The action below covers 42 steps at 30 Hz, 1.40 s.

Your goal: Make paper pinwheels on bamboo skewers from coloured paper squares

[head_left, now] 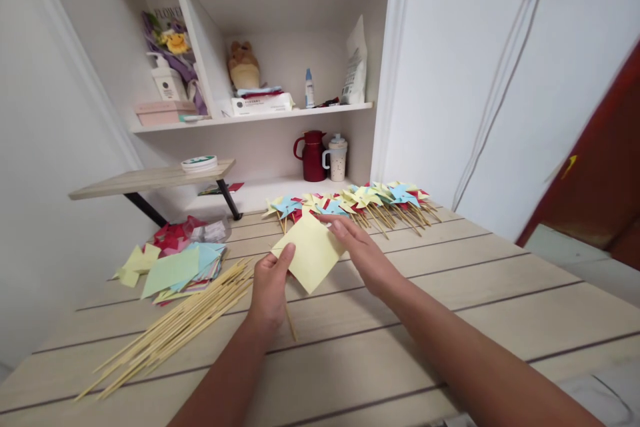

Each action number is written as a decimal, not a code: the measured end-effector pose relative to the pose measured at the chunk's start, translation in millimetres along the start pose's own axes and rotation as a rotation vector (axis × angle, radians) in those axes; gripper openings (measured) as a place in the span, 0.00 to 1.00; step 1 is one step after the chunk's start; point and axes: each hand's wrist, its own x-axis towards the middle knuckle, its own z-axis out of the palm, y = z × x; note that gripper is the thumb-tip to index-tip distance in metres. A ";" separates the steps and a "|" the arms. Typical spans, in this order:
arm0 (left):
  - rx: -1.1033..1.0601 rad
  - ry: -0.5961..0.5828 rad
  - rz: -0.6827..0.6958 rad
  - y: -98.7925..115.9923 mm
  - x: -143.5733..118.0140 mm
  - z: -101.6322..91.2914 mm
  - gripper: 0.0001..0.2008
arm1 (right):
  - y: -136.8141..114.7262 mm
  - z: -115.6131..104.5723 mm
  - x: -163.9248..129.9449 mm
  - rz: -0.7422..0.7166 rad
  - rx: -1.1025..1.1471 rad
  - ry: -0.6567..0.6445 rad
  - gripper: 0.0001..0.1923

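Paper: yellow paper square (312, 252) held just above the table (450, 293), turned like a diamond, corners pointing up, down, L and R; sits between both hands, centre of view.
L hand: left hand (270, 285) clamped on the paper's lower-left edge, thumb on top, fingers underneath; also seems to grip a thin wooden stick (290, 321) running down from the fist toward the person, tho the grip itself is hidden.
R hand: right hand (361, 252) lies on the upper-right edge, fingers flat and together, fingertips by the top corner; pressing more than pinching.
Arms: both forearms come in from the bottom edge, R reaching further.
Nearer hand: about equal, both touching the paper.
Spare sticks: bundle of sticks (175, 327) left of L hand, well apart.
Paper stack: coloured sheets (175, 270) beyond the sticks.
Pinwheels: row of pinwheels (350, 203) just behind the paper.
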 end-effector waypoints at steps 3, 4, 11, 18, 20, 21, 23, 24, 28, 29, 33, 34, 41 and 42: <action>-0.129 0.053 0.011 4.6 -2.3 4.9 0.21 | 1.3 5.5 -1.4 0.106 0.134 -0.027 0.22; -0.142 0.072 0.018 5.3 -2.8 5.6 0.20 | 2.9 8.2 -2.1 0.141 0.184 -0.047 0.25; -0.145 0.103 0.030 4.3 -3.3 4.8 0.20 | 13.7 21.5 -2.9 0.244 0.424 -0.029 0.34; -0.100 0.033 0.016 5.1 -6.5 6.4 0.22 | 17.5 15.4 2.3 0.049 0.170 0.036 0.29; -0.099 0.026 0.017 5.1 -6.9 6.0 0.22 | 19.2 15.4 2.1 0.033 0.132 0.034 0.30; -0.099 0.023 0.021 5.1 -7.0 5.7 0.21 | 19.8 15.7 1.8 0.031 0.121 0.034 0.31; -0.103 0.015 0.032 5.3 -7.0 5.0 0.21 | 20.7 16.2 1.2 0.027 0.107 0.037 0.33; -0.105 0.008 0.033 5.4 -7.0 4.7 0.21 | 20.8 16.4 1.0 0.021 0.098 0.041 0.34; -0.110 -0.018 0.011 6.6 -7.0 3.5 0.22 | 20.9 15.7 1.2 -0.005 0.070 0.053 0.34; -0.112 -0.025 0.004 6.9 -7.1 3.3 0.22 | 20.9 15.4 1.4 -0.009 0.066 0.054 0.33; -0.123 -0.067 -0.014 6.5 -8.2 3.3 0.23 | 22.1 14.0 2.0 -0.025 0.032 0.046 0.33; -0.128 -0.079 -0.021 5.9 -8.6 3.7 0.23 | 22.7 13.8 2.1 -0.028 0.020 0.042 0.33; -0.225 -0.052 -0.124 4.1 -8.1 6.8 0.24 | 23.9 11.8 1.0 -0.174 -0.137 0.061 0.34; -0.252 -0.043 -0.136 4.8 -7.1 6.5 0.23 | 22.5 11.1 0.3 -0.226 -0.202 0.084 0.34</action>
